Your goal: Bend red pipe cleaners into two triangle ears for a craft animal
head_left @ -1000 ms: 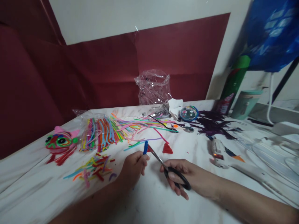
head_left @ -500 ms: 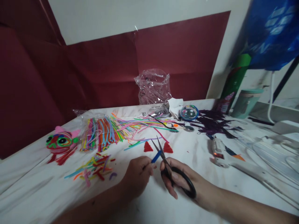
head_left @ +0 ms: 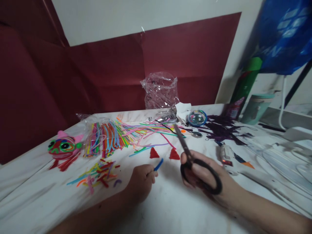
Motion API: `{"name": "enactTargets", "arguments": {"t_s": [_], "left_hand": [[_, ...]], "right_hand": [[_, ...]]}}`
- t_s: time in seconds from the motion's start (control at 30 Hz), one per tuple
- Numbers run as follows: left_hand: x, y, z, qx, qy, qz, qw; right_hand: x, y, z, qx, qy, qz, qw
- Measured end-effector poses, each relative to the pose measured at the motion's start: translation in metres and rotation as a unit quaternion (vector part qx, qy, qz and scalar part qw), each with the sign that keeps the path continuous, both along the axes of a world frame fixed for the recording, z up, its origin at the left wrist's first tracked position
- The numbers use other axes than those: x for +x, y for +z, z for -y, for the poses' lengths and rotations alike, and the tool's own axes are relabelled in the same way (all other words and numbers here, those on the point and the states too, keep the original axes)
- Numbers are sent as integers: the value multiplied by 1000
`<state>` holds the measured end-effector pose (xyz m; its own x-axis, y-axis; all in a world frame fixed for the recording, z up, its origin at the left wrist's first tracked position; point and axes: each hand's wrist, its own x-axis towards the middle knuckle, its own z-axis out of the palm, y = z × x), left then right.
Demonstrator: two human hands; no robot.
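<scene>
Between the thumb and fingers of my left hand (head_left: 142,182) is a short blue pipe cleaner (head_left: 159,164), its free end pointing up and to the right. My right hand (head_left: 204,175) grips black-handled scissors (head_left: 184,143); the blades look closed and point up and away, apart from the blue piece. Just beyond my hands lie two red triangles, the left one (head_left: 154,153) and the right one (head_left: 174,154), that look made of pipe cleaner. To the left is a pile of short cut pieces (head_left: 103,175) in mixed colours.
Bundles of long pipe cleaners (head_left: 109,138) lie behind. A colourful face-like figure (head_left: 63,148) sits far left. On the right are a white glue gun (head_left: 227,156), cables, dark purple strands (head_left: 221,130) and a green cup (head_left: 258,107). A clear plastic bag (head_left: 161,92) stands at the back.
My right hand has drawn the scissors right, away from the blue pipe cleaner, and the open blades have come together. My left hand has shifted slightly left, still pinching the blue piece.
</scene>
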<state>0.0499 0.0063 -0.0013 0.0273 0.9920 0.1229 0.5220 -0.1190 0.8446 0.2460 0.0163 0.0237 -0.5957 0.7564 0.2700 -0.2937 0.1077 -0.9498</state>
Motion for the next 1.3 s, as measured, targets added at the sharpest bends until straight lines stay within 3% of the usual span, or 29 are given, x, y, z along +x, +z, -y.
{"name": "enactTargets", "arguments": {"t_s": [0.07,0.13,0.17,0.23,0.3,0.33,0.4,0.53,0.73,0.87,0.97,1.03,1.07,1.1,1.13,1.2,1.3], "left_hand": [[4,-3,-3,-36,16,72,997],[7,-2,-5,-60,6,146,987],[7,-1,-5,-77,-5,178,981],[5,1,-5,-111,-22,231,966],[3,2,-6,-127,-33,273,953],[2,2,-6,-124,-38,285,950],[1,2,-7,-119,-45,283,951],[3,-4,-10,-138,-46,220,965],[4,-11,-7,-136,-74,166,974],[6,-9,-1,-126,-82,127,980],[7,-5,3,-129,-85,87,984],[7,-3,5,-113,-91,40,989],[7,-2,5,-97,-96,14,990],[7,-2,6,-78,-102,-14,992],[7,-2,6,-57,-109,-40,992],[7,-4,6,-27,-129,-77,988],[6,-9,6,-14,-165,-97,981]], "right_hand": [[9,8,-16,48,-55,36,997],[21,7,-40,95,-142,154,973],[28,4,-54,122,-199,205,950],[41,-7,-80,188,-283,349,873],[51,-18,-98,239,-306,501,774],[55,-22,-104,250,-308,533,748],[59,-27,-109,268,-304,572,713],[59,-30,-109,288,-291,612,676],[64,-30,-113,307,-296,631,648],[69,-24,-114,316,-278,612,670],[60,-13,-100,339,-304,573,681],[46,-6,-80,368,-297,523,709],[38,-4,-67,391,-258,446,763],[30,-3,-54,422,-197,386,796],[22,-3,-42,463,-135,351,802],[10,-7,-22,533,-69,350,767],[3,-15,-12,568,-37,373,733]]}}
